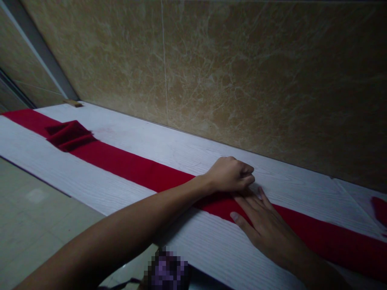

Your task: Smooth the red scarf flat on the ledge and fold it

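A long strip of red cloth lies along the white wood-grain table, with a bunched fold of red fabric toward its far left end. My left hand is curled into a fist above the far edge of the cloth, close to my right fingertips. Whatever may be inside that fist is hidden. Palm down, my right hand rests on the strip, its fingers stretched out and its thumb apart at the near edge. The cloth continues beneath both hands to the right side of the view.
The white table runs against a brown marbled wall. A small wooden block sits at the far left corner. At the right edge lies another red piece. Tiled floor shows at lower left; a pixelated patch covers the bottom middle.
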`<state>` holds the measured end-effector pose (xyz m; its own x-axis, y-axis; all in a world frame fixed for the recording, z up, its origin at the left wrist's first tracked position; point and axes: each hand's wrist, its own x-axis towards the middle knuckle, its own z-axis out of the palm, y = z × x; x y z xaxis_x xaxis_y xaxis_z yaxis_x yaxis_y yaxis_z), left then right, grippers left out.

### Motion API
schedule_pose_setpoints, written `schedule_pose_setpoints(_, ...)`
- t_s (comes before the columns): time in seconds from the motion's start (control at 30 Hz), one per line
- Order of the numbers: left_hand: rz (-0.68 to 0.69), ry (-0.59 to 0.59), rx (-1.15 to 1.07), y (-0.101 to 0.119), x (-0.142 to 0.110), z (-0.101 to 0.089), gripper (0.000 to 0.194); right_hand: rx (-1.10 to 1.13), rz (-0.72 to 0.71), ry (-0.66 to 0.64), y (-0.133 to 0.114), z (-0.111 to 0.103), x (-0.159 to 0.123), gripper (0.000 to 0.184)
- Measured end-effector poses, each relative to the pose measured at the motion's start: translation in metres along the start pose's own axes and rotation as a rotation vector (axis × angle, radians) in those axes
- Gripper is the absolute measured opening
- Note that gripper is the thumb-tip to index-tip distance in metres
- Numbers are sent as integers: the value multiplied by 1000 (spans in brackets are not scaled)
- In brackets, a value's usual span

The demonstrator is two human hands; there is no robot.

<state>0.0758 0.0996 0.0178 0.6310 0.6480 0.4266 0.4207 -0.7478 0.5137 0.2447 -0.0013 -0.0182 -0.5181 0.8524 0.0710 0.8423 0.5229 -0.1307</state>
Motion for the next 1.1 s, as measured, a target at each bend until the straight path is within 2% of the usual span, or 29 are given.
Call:
schedule_pose_setpoints(0.8, 23, 13, 1, -2, 0, 3, 32, -31, 5, -24, -2, -7, 0, 66)
schedule_pose_setpoints(1.1, -2, -5, 20, -1, 0, 3, 32, -7, 14, -12, 2, 0, -2, 60)
